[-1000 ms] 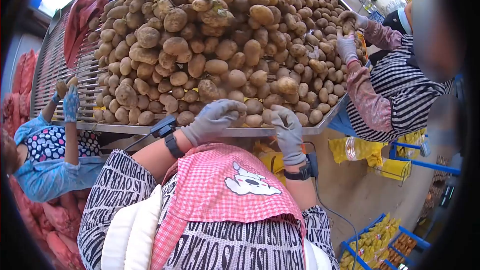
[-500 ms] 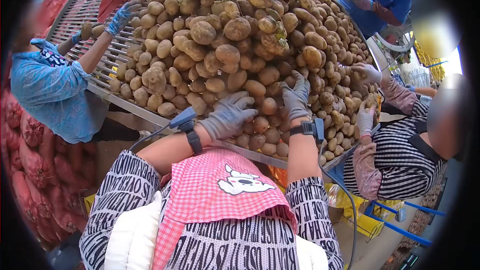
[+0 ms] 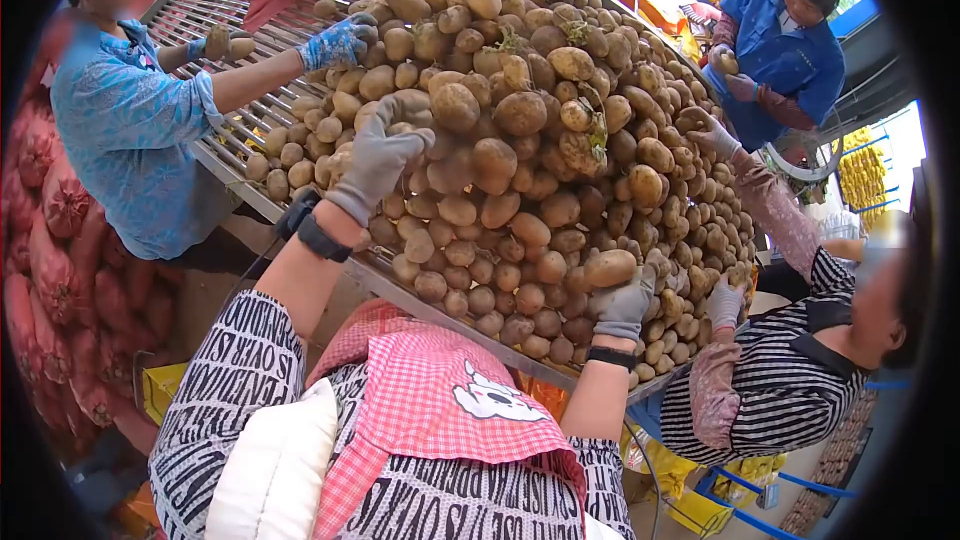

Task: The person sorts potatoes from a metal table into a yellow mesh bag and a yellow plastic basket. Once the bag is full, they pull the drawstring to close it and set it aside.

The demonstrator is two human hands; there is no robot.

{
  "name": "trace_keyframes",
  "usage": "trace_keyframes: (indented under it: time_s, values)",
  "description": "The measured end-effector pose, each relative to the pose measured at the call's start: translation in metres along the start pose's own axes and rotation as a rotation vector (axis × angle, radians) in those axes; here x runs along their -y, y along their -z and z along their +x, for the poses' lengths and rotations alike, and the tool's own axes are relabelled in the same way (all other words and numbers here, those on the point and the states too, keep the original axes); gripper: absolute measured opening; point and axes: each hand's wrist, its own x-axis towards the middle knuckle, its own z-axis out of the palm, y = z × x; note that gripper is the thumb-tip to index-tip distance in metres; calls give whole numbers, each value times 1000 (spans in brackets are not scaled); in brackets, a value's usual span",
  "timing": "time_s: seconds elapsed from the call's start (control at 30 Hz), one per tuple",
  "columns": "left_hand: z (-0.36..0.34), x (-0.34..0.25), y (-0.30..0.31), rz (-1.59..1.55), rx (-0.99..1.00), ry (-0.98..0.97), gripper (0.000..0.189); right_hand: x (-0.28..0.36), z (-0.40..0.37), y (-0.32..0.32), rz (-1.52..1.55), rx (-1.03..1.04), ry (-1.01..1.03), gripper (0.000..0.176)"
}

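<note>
A large heap of potatoes (image 3: 495,165) lies on a slatted metal table in front of me. My left hand (image 3: 385,155), in a grey glove, is over the heap's left part, its fingers and thumb curved around a potato (image 3: 401,128) that is mostly hidden. Nearer the front edge, my right hand (image 3: 624,306), also gloved in grey, is closed on an oblong brown potato (image 3: 609,268). Smaller potatoes (image 3: 515,300) lie between my two hands, along the table's front edge.
At left, a person in a blue patterned shirt (image 3: 135,150) reaches into the heap. A person in stripes (image 3: 790,380) works at right, another in blue (image 3: 785,50) at the far right. Red mesh sacks (image 3: 70,290) are stacked at left. Metal slats (image 3: 215,15) show behind the heap.
My left hand has moved up and left from the front of the heap. My right hand has drawn back toward the table edge and now holds a potato. The view has shifted.
</note>
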Motion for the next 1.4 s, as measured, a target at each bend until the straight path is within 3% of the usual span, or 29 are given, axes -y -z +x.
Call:
trace_keyframes:
  time_s: [0.03,0.1,0.13,0.17,0.2,0.23,0.27,0.33,0.4,0.47,0.5,0.53,0.6,0.67,0.7,0.73,0.8,0.87,0.93,0.97,1.07,1.13,1.2,1.27,1.4]
  values:
    - [15,-16,-1,-2,0,-2,47,-6,4,-8,-80,42,-17,39]
    - [40,-40,-8,863,85,-239,70,-26,-8,-55,-442,112,69,38]
    - [49,-39,-14,860,85,-239,70,-39,-15,-80,-628,226,120,39]
    - [57,-37,-21,1078,174,-185,77,-54,-22,-104,-814,341,170,39]
    - [63,-36,-28,1295,265,-129,85,-70,-30,-126,-1031,448,293,52]
    - [63,-42,-35,1366,283,-79,84,-84,-6,-120,-1431,558,441,67]
    - [62,-39,-32,1363,282,-79,84,-91,-12,-141,-1739,644,731,76]
    - [63,-28,-28,1353,250,-122,84,-116,-14,-156,-2074,524,686,71]
    - [56,-36,-23,1402,211,-80,82,-119,-9,-161,-2121,519,698,70]
    - [57,-32,-3,1175,188,90,79,-117,-8,-163,-2173,520,690,69]
    - [70,5,25,863,207,9,65,-112,-10,-168,-2163,520,600,69]
    - [67,15,39,862,203,11,65,-108,-11,-171,-2151,519,513,69]
    - [51,21,60,-36,127,58,51,-113,-6,-151,-2082,530,550,65]
    - [13,28,86,-683,281,158,41,-126,6,-117,-1076,663,104,59]
    - [-14,15,73,-802,216,208,43,-111,-22,-133,-1057,625,-39,55]
    - [-41,0,59,-922,145,263,45,-110,-23,-129,-1063,627,-45,55]
    - [-70,5,43,-933,76,379,45,-110,-26,-125,-712,621,-255,54]
    - [-74,17,41,-943,7,503,46,-113,-32,-121,-611,612,-367,58]
    - [-54,57,43,-987,139,559,47,-118,-27,-112,-328,711,-580,66]
    - [-45,59,37,-936,150,517,45,-115,-29,-113,-308,728,-644,78]
    - [-40,55,31,-862,58,537,45,-103,-47,-113,-312,742,-589,85]
    - [-40,65,39,-859,103,565,49,-99,-48,-86,-174,740,-669,88]
    - [-48,57,41,-1045,196,617,58,-88,-61,-68,-43,675,-648,89]
    - [-58,57,41,-1056,421,550,67,-70,-75,-46,-37,659,-538,89]
    - [-75,53,-12,-1151,605,740,74,-41,-119,18,129,520,-387,87]
